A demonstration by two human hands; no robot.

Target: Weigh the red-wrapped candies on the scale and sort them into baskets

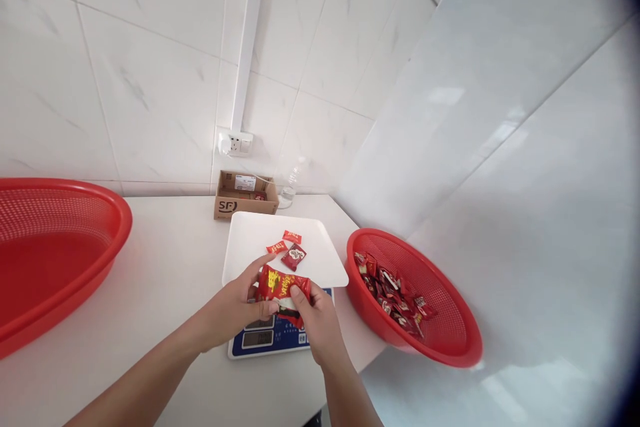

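My left hand (235,310) and my right hand (317,320) meet over the front of a blue digital scale (273,340), both closed on a bunch of red snack packets (280,287) held between them. A white square tray (260,240) rests on the scale. Three small red packets (293,250) lie near the tray's middle. To the right, a red mesh basket (450,340) holds several more red packets (395,297).
A large red mesh basket (55,247) sits at the left of the white table (165,280). A small cardboard box (245,195) and a clear plastic bottle (290,183) stand against the tiled wall. A white socket (235,143) is above the box.
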